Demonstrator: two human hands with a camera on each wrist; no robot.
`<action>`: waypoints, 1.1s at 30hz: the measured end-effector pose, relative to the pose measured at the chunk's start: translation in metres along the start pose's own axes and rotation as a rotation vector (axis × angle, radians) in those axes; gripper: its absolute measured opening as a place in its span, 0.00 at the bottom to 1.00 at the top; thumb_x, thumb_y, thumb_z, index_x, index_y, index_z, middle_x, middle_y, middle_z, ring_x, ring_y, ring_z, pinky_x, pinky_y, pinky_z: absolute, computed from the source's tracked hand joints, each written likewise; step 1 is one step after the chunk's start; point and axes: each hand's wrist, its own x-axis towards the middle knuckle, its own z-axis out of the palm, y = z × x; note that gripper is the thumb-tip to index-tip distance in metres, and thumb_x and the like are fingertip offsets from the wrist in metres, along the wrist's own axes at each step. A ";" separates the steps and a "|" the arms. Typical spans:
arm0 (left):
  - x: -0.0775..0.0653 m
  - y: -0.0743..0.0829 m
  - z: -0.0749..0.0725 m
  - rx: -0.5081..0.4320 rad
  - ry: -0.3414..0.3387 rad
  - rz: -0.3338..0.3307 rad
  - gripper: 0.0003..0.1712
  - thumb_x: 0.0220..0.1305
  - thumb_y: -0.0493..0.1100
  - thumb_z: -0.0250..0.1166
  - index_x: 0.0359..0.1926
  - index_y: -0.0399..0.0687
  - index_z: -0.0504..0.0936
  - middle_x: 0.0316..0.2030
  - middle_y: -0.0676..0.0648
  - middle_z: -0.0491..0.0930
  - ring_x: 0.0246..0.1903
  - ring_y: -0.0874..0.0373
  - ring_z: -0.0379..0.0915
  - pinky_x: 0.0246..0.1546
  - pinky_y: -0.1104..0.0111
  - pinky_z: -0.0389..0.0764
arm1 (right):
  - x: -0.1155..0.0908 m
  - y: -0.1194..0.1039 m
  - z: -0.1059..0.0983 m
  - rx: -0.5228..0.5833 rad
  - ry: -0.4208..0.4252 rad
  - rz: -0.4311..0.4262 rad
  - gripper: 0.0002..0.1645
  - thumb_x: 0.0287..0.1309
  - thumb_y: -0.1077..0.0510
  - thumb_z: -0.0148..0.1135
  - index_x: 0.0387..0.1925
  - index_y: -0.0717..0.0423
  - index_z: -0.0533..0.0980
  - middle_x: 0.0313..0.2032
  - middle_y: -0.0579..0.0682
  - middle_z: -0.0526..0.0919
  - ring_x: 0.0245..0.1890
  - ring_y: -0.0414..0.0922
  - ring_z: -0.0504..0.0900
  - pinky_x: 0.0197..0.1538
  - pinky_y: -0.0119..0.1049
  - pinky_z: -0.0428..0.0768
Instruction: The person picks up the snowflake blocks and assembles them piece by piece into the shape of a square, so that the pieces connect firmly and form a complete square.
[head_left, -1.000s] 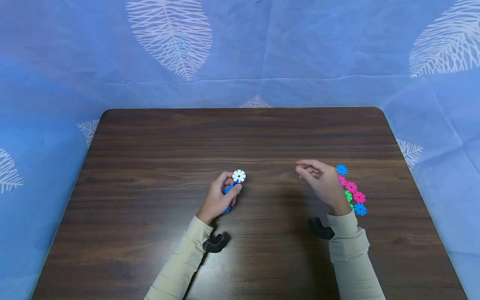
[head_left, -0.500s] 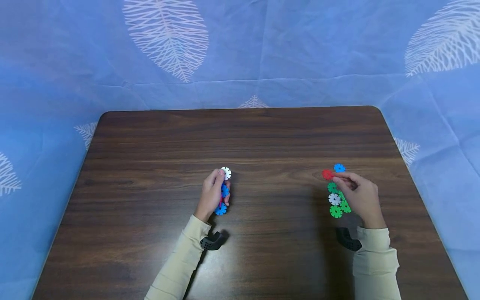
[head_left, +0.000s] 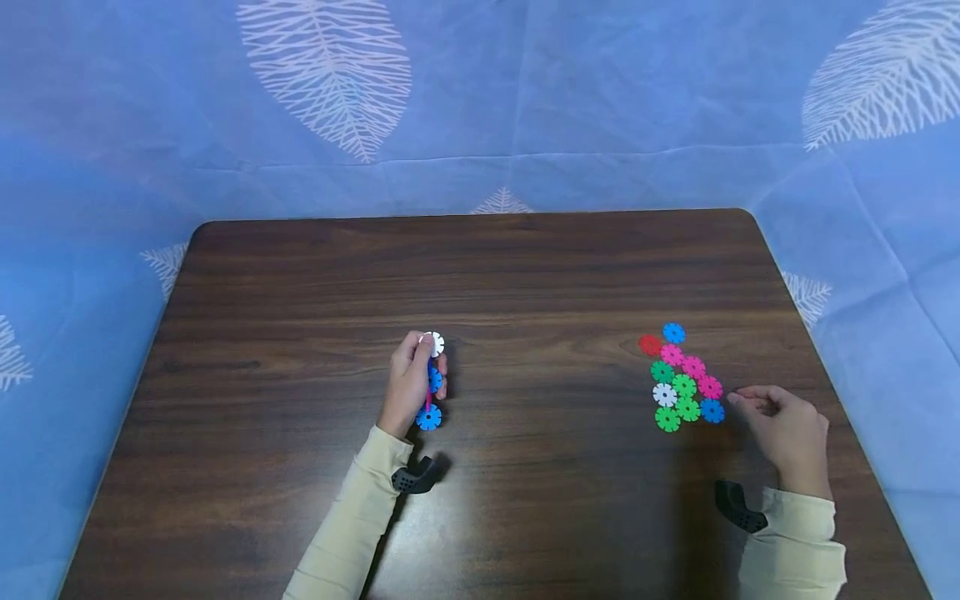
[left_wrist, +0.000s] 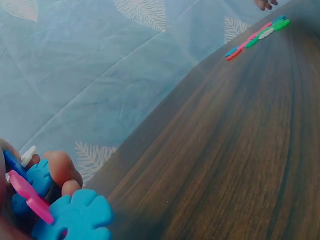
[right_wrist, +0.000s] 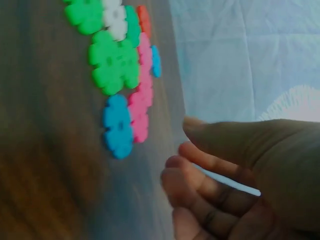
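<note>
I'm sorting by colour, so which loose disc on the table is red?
The red disc is the leftmost in the head view, beside the farther blue disc; the other loose discs are blue, pink, green or white.

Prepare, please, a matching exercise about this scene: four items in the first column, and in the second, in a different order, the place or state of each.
Column one
1. Left hand
2. Right hand
3. Red disc
4. Loose white disc

Column two
A. Among green discs
B. Close to the nearer loose blue disc, with nothing visible in its grasp
C. Beside the farther loose blue disc
D. Gripping joined discs

Right pairs: 1-D, 2-B, 3-C, 4-A
</note>
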 end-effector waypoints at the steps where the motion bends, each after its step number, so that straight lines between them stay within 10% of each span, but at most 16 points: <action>1: 0.000 -0.001 0.000 0.002 -0.005 0.000 0.15 0.74 0.43 0.44 0.33 0.37 0.66 0.17 0.50 0.71 0.07 0.60 0.65 0.09 0.72 0.70 | -0.002 0.003 0.001 -0.012 -0.034 0.020 0.24 0.62 0.47 0.60 0.40 0.68 0.79 0.33 0.66 0.84 0.29 0.50 0.80 0.38 0.48 0.69; 28: 0.001 -0.002 -0.004 0.071 -0.024 0.030 0.16 0.74 0.46 0.46 0.33 0.37 0.68 0.19 0.48 0.73 0.09 0.59 0.68 0.11 0.71 0.74 | 0.003 0.004 0.011 -0.004 -0.286 0.222 0.30 0.58 0.48 0.63 0.46 0.72 0.71 0.43 0.72 0.76 0.39 0.58 0.74 0.30 0.36 0.67; 33: 0.000 -0.002 -0.005 0.060 -0.016 0.030 0.16 0.74 0.45 0.45 0.33 0.37 0.68 0.18 0.49 0.73 0.09 0.59 0.67 0.11 0.71 0.73 | 0.001 0.009 0.009 0.094 -0.265 0.258 0.28 0.58 0.50 0.64 0.47 0.70 0.70 0.31 0.57 0.82 0.28 0.38 0.75 0.28 0.31 0.69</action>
